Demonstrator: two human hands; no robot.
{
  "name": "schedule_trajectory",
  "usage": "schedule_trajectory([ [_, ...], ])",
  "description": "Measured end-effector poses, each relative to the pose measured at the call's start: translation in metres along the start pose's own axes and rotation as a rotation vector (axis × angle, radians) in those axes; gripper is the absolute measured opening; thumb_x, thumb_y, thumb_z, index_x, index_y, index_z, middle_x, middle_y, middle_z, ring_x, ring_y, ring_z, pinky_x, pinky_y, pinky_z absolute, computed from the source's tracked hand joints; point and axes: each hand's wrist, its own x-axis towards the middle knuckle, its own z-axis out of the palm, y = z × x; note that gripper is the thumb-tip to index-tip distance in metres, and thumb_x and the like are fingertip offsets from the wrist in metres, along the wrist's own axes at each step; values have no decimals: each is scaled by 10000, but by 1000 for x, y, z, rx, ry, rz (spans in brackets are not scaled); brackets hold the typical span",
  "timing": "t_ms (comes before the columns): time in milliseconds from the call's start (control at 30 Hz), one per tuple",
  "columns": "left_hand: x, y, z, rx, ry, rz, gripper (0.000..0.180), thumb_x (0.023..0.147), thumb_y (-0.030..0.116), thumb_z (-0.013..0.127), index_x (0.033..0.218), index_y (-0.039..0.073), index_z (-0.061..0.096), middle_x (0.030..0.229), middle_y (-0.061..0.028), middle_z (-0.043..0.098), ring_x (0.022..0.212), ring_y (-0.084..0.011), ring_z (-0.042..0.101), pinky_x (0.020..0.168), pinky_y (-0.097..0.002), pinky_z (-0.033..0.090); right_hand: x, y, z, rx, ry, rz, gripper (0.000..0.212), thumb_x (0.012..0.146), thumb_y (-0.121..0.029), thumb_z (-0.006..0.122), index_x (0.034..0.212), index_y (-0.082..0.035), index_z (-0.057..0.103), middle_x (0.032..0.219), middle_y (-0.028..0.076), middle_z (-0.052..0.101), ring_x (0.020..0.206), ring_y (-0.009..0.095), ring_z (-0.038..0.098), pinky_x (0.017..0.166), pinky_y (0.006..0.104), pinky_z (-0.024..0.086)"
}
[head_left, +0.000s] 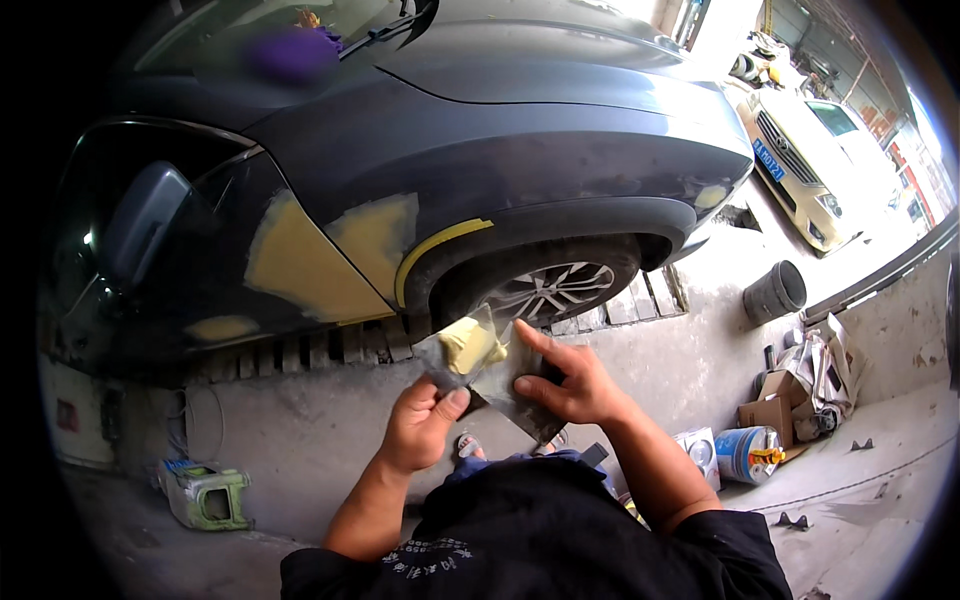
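My left hand [425, 425] is closed on a thin grey putty spreader [432, 362], thumb on top. A lump of pale yellow putty [468, 348] sits on it and reaches its edge. My right hand [572, 382] pinches a darker flat plate [515, 400] between thumb and fingers; this plate meets the spreader beside the putty. Both tools are held in front of my body, this side of a dark grey car [560, 155]. Dried yellow filler patches [300, 262] cover parts of its door and fender, and yellow tape [440, 242] follows the wheel arch.
The car's front wheel [550, 290] stands beyond my hands, near a floor grating [655, 297]. To the right are a black bucket [774, 292], a blue-and-white can [748, 455] and cardboard boxes [768, 418]. A green stool-like object [205, 495] lies at left. A white car [815, 165] is parked behind.
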Motion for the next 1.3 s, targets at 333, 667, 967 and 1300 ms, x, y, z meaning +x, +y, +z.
schedule_trajectory([
  [333,11,26,9,169,-42,-79,313,928,13,545,1240,37,559,865,36,582,746,-37,498,733,-234,476,6,-3,-13,-47,-68,62,679,824,-200,700,1416,-60,399,936,225,643,802,350,645,742,364,491],
  [667,8,-22,24,87,105,-23,328,931,6,511,1257,37,518,967,-51,670,818,-74,616,528,-223,491,14,-5,10,215,-43,156,674,834,-230,698,1400,-13,404,1160,238,617,1075,320,621,924,333,452],
  [967,17,-22,23,734,159,247,320,894,56,520,1213,25,522,906,-205,668,734,-341,680,621,-390,536,20,-2,27,629,-32,291,680,887,-178,679,1438,20,333,1189,94,605,1041,115,559,914,243,421],
  [1300,15,0,21,806,3,203,345,874,-3,534,1219,16,542,930,-184,668,824,-363,666,701,-376,523,9,6,34,740,96,130,682,914,-110,639,1462,35,261,1251,68,542,1110,85,486,957,232,380],
])
